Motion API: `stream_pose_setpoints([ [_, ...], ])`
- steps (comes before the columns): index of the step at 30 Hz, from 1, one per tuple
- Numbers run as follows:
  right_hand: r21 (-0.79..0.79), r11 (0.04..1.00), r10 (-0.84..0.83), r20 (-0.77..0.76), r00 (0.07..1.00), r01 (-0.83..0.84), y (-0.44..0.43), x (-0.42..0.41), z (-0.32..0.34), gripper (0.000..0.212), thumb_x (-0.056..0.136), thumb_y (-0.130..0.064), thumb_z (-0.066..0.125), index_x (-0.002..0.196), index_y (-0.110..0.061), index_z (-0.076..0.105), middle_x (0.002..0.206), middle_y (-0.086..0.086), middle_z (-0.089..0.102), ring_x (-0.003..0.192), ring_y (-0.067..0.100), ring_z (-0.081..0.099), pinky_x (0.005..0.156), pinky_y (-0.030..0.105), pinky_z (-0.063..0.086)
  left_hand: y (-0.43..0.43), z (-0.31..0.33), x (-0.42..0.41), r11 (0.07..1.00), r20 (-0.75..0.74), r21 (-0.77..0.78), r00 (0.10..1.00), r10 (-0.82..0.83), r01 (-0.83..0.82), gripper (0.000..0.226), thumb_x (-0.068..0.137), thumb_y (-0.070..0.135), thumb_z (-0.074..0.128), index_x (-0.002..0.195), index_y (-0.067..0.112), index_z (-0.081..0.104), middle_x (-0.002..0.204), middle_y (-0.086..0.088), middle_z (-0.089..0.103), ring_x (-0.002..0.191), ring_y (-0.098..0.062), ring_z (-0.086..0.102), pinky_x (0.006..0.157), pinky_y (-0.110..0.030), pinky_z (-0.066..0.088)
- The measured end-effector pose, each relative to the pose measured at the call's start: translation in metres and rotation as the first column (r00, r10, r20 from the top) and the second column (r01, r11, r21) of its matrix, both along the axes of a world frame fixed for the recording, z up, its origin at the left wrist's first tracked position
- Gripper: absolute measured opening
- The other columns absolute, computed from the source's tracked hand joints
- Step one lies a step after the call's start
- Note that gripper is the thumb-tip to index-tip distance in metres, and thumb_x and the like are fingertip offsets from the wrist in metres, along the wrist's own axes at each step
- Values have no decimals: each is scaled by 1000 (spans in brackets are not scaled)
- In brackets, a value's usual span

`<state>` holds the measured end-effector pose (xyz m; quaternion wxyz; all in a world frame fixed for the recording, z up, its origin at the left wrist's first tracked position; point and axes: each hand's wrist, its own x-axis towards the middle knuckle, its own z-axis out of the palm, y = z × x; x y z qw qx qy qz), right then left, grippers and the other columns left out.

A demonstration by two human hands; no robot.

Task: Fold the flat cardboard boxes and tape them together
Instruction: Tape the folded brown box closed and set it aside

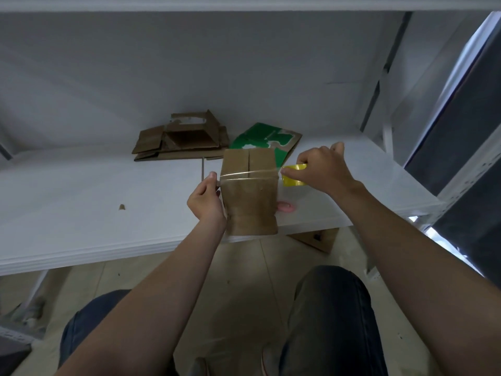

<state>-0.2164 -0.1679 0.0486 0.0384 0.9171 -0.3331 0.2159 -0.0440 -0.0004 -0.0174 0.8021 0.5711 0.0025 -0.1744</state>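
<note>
Box [249, 191] unlabelled; left hand [206, 199] pinches tape [249, 173], right hand [321, 168] grips roll [294, 175].

folded box [249, 194] at the shelf [81, 213] front edge, flat cardboard [179, 139] behind it, tape roll [294, 175] right

Matt brown cardboard box [249, 191], glossy clear tape [249, 174]

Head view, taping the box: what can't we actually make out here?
- Pink object on the shelf: mostly hidden behind the folded box; identity unclear.
- Tape roll: largely covered by the right hand.
- Tape strip's free end: under the left hand fingers.
- Box's far side and bottom: facing away from the camera.
- Cardboard on the floor: cut off by the shelf edge.
</note>
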Motion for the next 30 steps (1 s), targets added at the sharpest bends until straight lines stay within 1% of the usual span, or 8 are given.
stream_pose_setpoints([
  [2, 45, 999, -9, 15, 1000, 8, -5, 6, -5, 58, 87, -74, 54, 65, -22, 61, 61, -8, 52, 70, 18, 51, 81, 38, 20, -4, -2, 2, 1000, 8, 19, 1000, 1, -1, 14, 93, 25, 73, 79, 26, 77, 80, 6, 77, 85, -13, 74, 79, -23, 60],
  [6, 138, 990, 5, 40, 999, -11, -14, 12, -15, 46, 89, -69, 57, 67, -28, 57, 60, -15, 44, 72, 15, 46, 83, 39, 21, -12, -7, 10, 998, 39, 56, 999, -23, 21, 11, 93, 27, 72, 90, 19, 80, 91, 5, 78, 90, -8, 72, 77, -19, 55],
  [11, 133, 990, 42, 41, 998, -47, -23, 19, -18, 44, 89, -67, 58, 66, -30, 56, 59, -13, 46, 70, 14, 44, 78, 37, 17, -21, -14, 19, 989, 32, 102, 994, -107, 103, 21, 95, 33, 70, 88, 16, 80, 84, 9, 77, 87, -5, 70, 75, -17, 50],
  [15, 107, 993, 57, 2, 998, -57, -30, 25, -18, 44, 89, -67, 57, 67, -29, 58, 60, -13, 46, 72, 16, 46, 78, 38, 19, -26, -20, 23, 982, 7, 88, 986, -167, 166, 32, 99, 39, 63, 102, 12, 80, 84, 9, 76, 82, -3, 70, 64, -13, 50],
  [22, 172, 984, 41, 77, 996, -53, -35, 27, -22, 43, 88, -65, 61, 61, -35, 51, 58, -15, 46, 75, 15, 46, 81, 37, 18, -31, -14, 35, 917, -154, 115, 919, -364, 382, 38, 98, 51, 59, 115, 20, 73, 107, -1, 74, 102, -18, 67, 72, -29, 53],
  [25, 166, 985, 43, 78, 996, -55, -35, 26, -22, 42, 89, -66, 60, 62, -34, 53, 59, -15, 48, 77, 15, 46, 80, 37, 17, -29, -15, 45, 884, -113, 196, 905, -409, 424, 46, 96, 51, 59, 134, 25, 60, 120, 1, 70, 117, -20, 63, 92, -35, 48],
  [27, 178, 983, 39, 79, 996, -53, -36, 25, -22, 46, 91, -67, 56, 59, -33, 52, 59, -14, 49, 77, 14, 46, 81, 37, 17, -28, -9, 49, 884, -86, 246, 917, -389, 398, 51, 95, 45, 63, 140, 26, 49, 121, -1, 67, 115, -21, 62, 91, -36, 42],
  [30, 191, 980, 40, 100, 994, -59, -36, 24, -22, 53, 94, -68, 48, 54, -33, 46, 56, -10, 50, 72, 15, 49, 81, 39, 20, -31, 4, 53, 905, 73, 312, 943, -326, 289, 34, 99, 25, 62, 128, 25, 45, 110, -3, 65, 106, -21, 64, 83, -29, 43],
])
